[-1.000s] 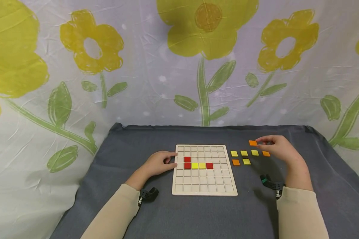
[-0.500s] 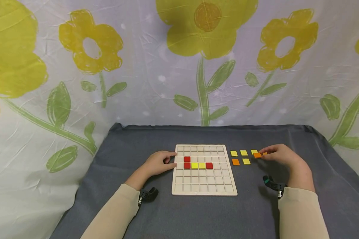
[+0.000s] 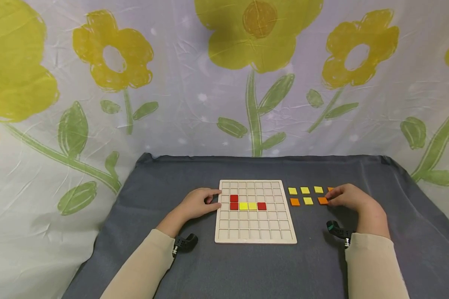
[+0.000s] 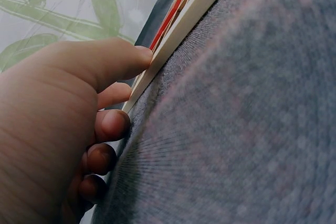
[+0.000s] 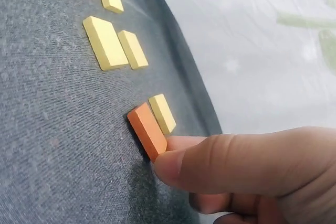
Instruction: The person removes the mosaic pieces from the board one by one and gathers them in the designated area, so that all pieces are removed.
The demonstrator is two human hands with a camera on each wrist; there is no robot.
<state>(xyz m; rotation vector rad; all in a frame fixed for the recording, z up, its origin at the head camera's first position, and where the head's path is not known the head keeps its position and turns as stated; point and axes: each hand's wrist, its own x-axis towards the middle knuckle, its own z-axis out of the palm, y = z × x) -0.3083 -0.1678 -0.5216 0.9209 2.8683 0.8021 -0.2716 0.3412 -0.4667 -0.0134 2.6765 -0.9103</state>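
Over cloth, left hand touches board, right pinches orange tile; only head view shows both.

Grid board on the table, few tiles in it, loose tiles just off its right, backdrop behind.

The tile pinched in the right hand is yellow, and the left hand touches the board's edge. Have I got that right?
Not quite: the right wrist view shows the tile in the right hand is orange. The left hand does touch the board at its edge.
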